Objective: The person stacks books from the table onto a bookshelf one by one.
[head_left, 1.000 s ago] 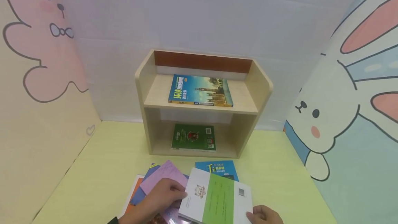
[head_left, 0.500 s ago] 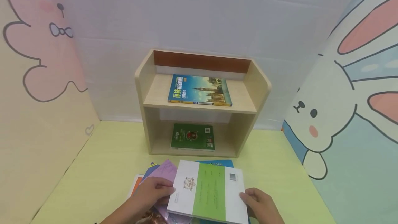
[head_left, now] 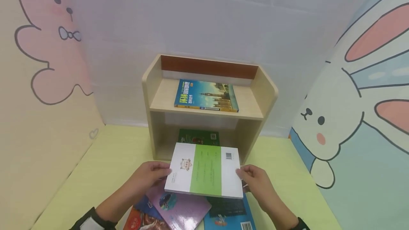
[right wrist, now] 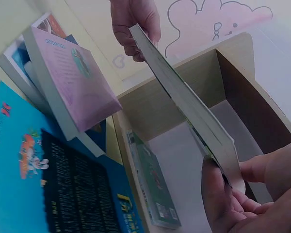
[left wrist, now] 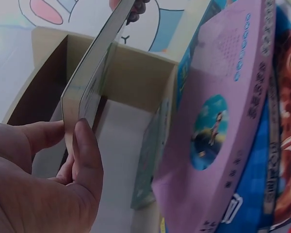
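Between my two hands is a white book with a green band, held level above the other books in front of the shelf. My left hand pinches its left edge, thumb on top and fingers beneath, as the left wrist view also shows. At the opposite edge my right hand grips it the same way. The two-tier wooden bookshelf stands just beyond. A green book lies on its lower shelf, partly covered by the held book in the head view. On the upper shelf lies a blue book with a clock tower.
Under the held book are a pink book, a blue book with a dark panel and a book with a brown creature on its cover. Walls with painted animals enclose the yellow table at the sides and back.
Both hands have lifted the white and green book and carried it forward toward the shelf, and it now overlaps the lower shelf's front. More of the books below shows.
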`<state>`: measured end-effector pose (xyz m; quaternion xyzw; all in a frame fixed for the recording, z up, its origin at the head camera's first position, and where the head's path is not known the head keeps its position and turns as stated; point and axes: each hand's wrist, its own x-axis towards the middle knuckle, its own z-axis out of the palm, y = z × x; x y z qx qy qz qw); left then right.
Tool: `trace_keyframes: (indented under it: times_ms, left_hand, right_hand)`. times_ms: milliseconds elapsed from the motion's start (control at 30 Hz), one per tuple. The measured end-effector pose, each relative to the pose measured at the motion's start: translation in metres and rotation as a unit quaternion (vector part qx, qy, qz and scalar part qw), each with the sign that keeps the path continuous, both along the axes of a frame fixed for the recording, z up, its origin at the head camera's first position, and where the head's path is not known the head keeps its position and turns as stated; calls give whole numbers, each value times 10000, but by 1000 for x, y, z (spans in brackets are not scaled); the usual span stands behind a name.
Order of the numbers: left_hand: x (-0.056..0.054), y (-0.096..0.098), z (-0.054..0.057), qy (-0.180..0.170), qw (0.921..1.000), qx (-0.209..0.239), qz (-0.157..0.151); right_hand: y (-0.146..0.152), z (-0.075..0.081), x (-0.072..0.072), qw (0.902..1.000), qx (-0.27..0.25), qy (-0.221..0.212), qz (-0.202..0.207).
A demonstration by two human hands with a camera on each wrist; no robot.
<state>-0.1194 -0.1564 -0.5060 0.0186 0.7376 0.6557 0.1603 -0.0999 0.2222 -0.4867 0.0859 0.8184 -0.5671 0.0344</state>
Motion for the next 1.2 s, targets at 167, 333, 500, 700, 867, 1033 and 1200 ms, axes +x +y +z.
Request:
trace_keyframes:
  times_ms: [167, 333, 500, 700, 867, 1033, 1200]
  left_hand:
    - [-16, 3, 4, 232, 9992, -166, 276]
    - [-32, 4, 4, 497, 9972, -331, 439]
    - [-45, 8, 5, 602, 9958, -404, 560]
    - [-56, 14, 7, 644, 9941, -359, 799]
    - [-66, 16, 5, 656, 9925, -372, 963]
    - [-75, 18, 6, 804, 9888, -508, 1152]
    - [-85, 23, 8, 1219, 9798, -891, 1314]
  right_hand:
    - [-3, 7, -18, 9990, 38, 415, 179]
    - [-5, 11, -33, 9974, 192, 652, 221]
    - [-8, 12, -46, 9977, 243, 616, 170]
    - [-12, 14, -61, 9980, 200, 598, 15]
    - [-16, 16, -71, 9973, 307, 664, -93]
    - [-20, 16, -84, 9935, 681, 874, -253]
    - [-23, 15, -96, 9880, 1079, 1038, -375]
